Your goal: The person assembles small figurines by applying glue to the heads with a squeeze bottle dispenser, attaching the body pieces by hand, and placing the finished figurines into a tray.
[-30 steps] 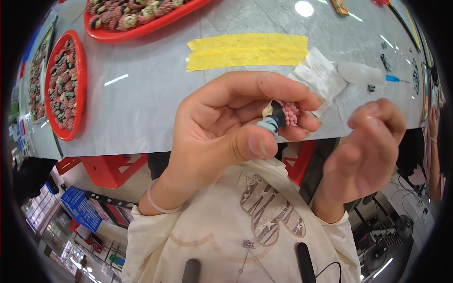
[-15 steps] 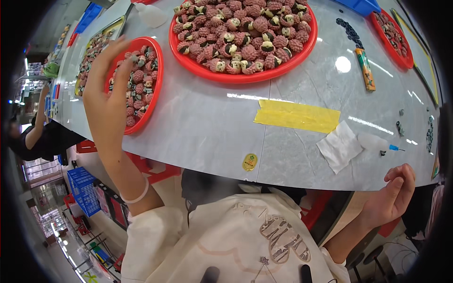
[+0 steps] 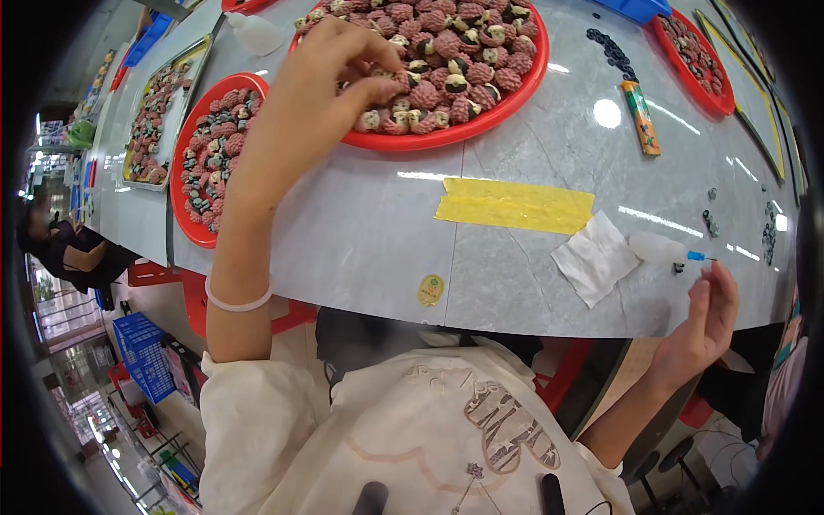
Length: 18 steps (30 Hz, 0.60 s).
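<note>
Now left hand (image 3: 330,81) over the big red tray (image 3: 515,99), off the smaller one (image 3: 184,215).

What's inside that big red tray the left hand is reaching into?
The red tray is heaped with small pink, bumpy pieces, some with dark and cream ends. The left hand covers part of the pile, so what its fingers touch is hidden.

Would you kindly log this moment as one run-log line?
left hand: picking among pink pieces in red tray | right hand: empty, at table edge near small glue bottle
</note>
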Each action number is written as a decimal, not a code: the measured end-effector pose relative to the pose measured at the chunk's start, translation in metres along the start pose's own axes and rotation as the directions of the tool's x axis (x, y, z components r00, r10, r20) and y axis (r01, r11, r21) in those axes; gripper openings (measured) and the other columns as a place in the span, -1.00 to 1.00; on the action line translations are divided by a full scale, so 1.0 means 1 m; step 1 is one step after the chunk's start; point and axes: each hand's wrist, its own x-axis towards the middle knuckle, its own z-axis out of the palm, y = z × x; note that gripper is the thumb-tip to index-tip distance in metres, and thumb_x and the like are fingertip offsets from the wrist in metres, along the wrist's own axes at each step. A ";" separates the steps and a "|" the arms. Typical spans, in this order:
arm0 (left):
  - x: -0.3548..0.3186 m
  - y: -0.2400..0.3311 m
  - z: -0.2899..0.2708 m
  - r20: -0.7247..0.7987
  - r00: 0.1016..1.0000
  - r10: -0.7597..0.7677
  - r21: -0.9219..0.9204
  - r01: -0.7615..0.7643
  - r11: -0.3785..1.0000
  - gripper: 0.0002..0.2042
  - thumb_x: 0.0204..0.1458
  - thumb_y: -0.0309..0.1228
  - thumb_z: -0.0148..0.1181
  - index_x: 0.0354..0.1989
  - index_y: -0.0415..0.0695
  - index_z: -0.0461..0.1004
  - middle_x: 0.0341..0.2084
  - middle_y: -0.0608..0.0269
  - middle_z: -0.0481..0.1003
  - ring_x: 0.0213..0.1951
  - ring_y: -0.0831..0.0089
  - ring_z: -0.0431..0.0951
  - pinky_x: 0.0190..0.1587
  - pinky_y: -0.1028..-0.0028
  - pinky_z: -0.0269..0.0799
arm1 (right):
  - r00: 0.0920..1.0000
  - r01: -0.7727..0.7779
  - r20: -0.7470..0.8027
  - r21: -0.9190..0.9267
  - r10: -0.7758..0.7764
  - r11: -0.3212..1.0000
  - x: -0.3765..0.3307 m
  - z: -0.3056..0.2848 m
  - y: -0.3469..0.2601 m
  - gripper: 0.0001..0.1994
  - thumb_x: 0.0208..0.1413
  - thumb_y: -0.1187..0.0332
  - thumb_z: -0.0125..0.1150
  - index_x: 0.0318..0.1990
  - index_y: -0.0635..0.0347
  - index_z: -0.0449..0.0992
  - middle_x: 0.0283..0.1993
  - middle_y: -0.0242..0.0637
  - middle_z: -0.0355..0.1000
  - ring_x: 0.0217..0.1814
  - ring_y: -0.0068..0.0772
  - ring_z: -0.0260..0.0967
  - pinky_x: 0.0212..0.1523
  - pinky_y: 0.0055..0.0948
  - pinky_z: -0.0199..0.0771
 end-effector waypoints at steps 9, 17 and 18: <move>-0.009 0.025 0.005 -0.229 0.973 -0.033 -0.137 0.002 0.991 -0.85 -0.25 -0.59 0.07 -0.44 -0.25 0.32 -0.52 0.29 0.37 -0.45 0.60 0.37 -0.43 0.64 0.29 | 0.886 -0.117 0.451 -0.003 0.106 0.993 0.001 0.026 -0.019 -0.69 -0.07 0.33 0.03 -0.18 0.33 0.26 -0.33 -0.23 0.31 -0.30 -0.50 0.21 -0.17 -0.56 0.11; -0.067 0.083 0.072 0.086 0.989 -0.118 -0.963 0.113 0.245 -0.66 -0.25 -0.20 0.14 -0.39 -0.17 0.28 -0.37 0.16 0.26 -0.44 0.47 0.38 -0.45 0.68 0.30 | 0.911 -0.153 0.406 0.180 0.068 0.972 -0.002 0.004 -0.032 -0.49 -0.27 0.14 0.21 -0.24 0.35 0.22 -0.42 -0.20 0.27 -0.43 -0.49 0.24 -0.44 -0.68 0.20; -0.071 0.087 0.079 0.163 0.979 -0.121 -0.974 0.179 0.135 -0.68 -0.23 -0.21 0.13 -0.38 -0.17 0.27 -0.36 0.16 0.26 -0.43 0.45 0.38 -0.45 0.68 0.31 | 0.920 -0.084 0.391 0.238 -0.016 0.967 -0.001 0.003 -0.036 -0.46 -0.32 0.14 0.24 -0.24 0.34 0.21 -0.40 -0.16 0.27 -0.46 -0.49 0.25 -0.47 -0.69 0.21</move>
